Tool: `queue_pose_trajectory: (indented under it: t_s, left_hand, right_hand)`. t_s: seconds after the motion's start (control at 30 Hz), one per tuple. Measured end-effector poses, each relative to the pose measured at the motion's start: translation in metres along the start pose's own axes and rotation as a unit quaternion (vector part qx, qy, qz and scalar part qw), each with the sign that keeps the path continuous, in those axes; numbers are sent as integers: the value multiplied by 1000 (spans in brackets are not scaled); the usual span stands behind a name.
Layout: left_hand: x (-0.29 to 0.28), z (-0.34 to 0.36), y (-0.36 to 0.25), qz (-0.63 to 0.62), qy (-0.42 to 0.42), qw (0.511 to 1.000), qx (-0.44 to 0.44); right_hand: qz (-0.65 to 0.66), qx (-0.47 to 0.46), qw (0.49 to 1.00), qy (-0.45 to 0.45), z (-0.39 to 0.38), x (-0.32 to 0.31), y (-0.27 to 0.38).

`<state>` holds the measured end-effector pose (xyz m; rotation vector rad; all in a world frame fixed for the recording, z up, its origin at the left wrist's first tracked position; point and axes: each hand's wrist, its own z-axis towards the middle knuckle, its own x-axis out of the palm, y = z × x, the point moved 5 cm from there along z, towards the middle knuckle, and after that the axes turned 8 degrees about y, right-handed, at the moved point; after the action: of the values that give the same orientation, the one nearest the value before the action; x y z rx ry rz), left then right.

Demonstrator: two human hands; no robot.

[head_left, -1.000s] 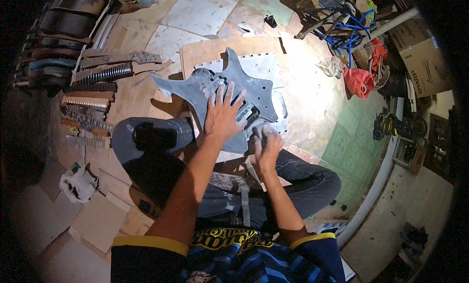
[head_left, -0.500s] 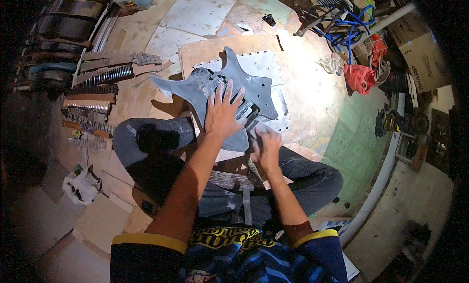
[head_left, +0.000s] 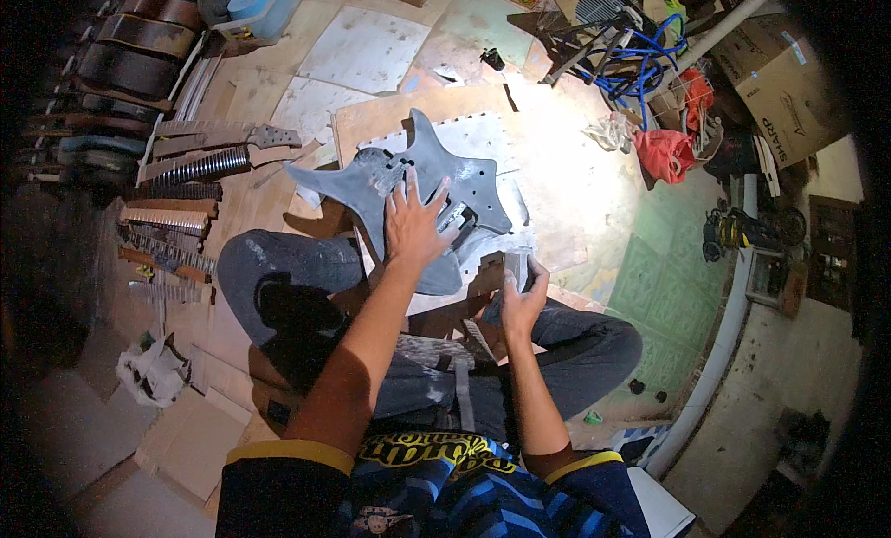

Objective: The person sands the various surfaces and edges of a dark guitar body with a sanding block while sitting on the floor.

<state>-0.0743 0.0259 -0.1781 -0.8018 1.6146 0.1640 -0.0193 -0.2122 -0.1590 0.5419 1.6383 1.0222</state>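
A grey, dusty electric guitar body (head_left: 450, 162) lies on the floor boards in front of my crossed legs, with pointed horns and dark routed cavities. My left hand (head_left: 413, 230) rests flat on its middle, fingers spread, holding nothing. Beside the body's lower right edge, my right hand (head_left: 525, 298) grips a small pale rectangular sanding block (head_left: 516, 261) between thumb and fingers. The block appears apart from the guitar body. Under the body is a white sheet with dark marks along its edge (head_left: 455, 122).
Several guitar necks (head_left: 176, 216) lie at left, below a row of dark guitar bodies (head_left: 139, 69). Blue cable (head_left: 640, 74), a red bag (head_left: 664, 153) and a cardboard box (head_left: 780, 92) stand at far right. A crumpled white bag (head_left: 153, 373) sits near left.
My right hand has drawn the sanding block away from the guitar body's lower edge and turned it upright. My left hand stays flat on the body. The view has shifted slightly.
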Motion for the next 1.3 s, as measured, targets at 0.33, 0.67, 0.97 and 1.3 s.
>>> queue_pose_trajectory:
  t_s: [0.33,0.67,0.97,1.3]
  left_hand:
    - [-6,-13,-17,-50,-6,993,-105]
    - [-3,-13,-16,-33,-3,994,-106]
    - [-3,-9,-21,-27,26,994,-104]
    - [-3,-8,-21,-37,35,994,-102]
  right_hand:
    - [-95,-21,995,2,43,2,8]
    - [-167,-83,982,24,49,24,9]
    - [-175,-45,983,-17,36,38,11]
    - [-194,-60,977,67,47,32,3]
